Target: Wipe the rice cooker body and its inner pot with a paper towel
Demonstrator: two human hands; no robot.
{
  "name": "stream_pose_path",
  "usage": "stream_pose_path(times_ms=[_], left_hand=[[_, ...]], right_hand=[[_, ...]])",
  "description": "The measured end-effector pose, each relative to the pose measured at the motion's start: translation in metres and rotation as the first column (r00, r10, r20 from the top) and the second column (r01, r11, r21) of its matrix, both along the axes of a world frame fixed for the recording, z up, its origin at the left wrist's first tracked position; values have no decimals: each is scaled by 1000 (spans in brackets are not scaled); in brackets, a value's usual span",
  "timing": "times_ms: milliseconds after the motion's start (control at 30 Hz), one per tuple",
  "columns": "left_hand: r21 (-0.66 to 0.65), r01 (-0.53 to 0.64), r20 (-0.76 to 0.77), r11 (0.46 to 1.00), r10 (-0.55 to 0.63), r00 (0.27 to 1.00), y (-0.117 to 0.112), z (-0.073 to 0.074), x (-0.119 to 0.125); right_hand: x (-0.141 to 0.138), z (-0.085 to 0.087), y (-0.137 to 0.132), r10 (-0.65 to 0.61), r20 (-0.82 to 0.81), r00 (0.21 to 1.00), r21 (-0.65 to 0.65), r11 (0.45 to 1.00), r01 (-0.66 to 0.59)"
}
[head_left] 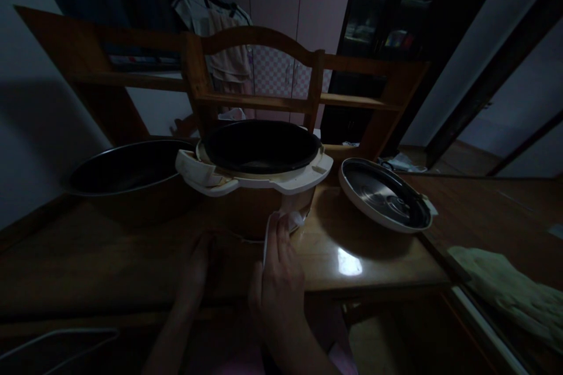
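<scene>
A rice cooker body (290,187) with a pale rim stands on the wooden desk (373,263), its lid off. In its top sits a dark inner pot (259,146). My right hand (281,275) is at the cooker's front, fingers together and extended upward, pressing a small white cloth or tissue (295,220) near its lower front; the exact kind is unclear. My left hand (200,261) rests low by the cooker's left front, in deep shadow, its fingers hard to make out. The detached round lid (387,196) lies underside up to the right.
A wide dark basin or pot (127,167) stands on the left. Behind the cooker rises a wooden shelf frame (259,102). Clothes hang on a rack (224,41) beyond it. A light cloth (505,287) lies at the right, and a thin white hanger-like wire (61,333) is lower left.
</scene>
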State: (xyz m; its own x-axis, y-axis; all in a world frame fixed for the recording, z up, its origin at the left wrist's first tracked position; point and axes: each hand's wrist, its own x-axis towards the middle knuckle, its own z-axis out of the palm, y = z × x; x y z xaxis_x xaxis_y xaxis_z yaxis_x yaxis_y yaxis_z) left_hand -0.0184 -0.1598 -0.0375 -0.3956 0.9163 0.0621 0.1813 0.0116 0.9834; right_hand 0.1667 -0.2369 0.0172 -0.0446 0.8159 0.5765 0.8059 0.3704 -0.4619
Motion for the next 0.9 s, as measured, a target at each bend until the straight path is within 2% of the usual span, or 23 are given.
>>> stream_pose_path(times_ms=[133,367,533,700,900], left_hand=[[-8,-4,7,1000,4,1000,0,0,1],[-37,-38,17,999,38,999,-4,11,7],[-26,-25,22,999,25,999,-3,5,5],[-27,-32,7,999,33,999,-2,4,5],[-3,-24,46,1000,24,999,0,3,3]], right_hand=[[2,-2,1,29,28,999,-13,1000,-29],[21,-9,6,185,134,974,-34,983,-182],[48,-5,16,225,265,938,-73,974,-213],[87,2,32,263,427,865,-100,965,-244],[114,5,42,324,469,822,-69,941,-332]])
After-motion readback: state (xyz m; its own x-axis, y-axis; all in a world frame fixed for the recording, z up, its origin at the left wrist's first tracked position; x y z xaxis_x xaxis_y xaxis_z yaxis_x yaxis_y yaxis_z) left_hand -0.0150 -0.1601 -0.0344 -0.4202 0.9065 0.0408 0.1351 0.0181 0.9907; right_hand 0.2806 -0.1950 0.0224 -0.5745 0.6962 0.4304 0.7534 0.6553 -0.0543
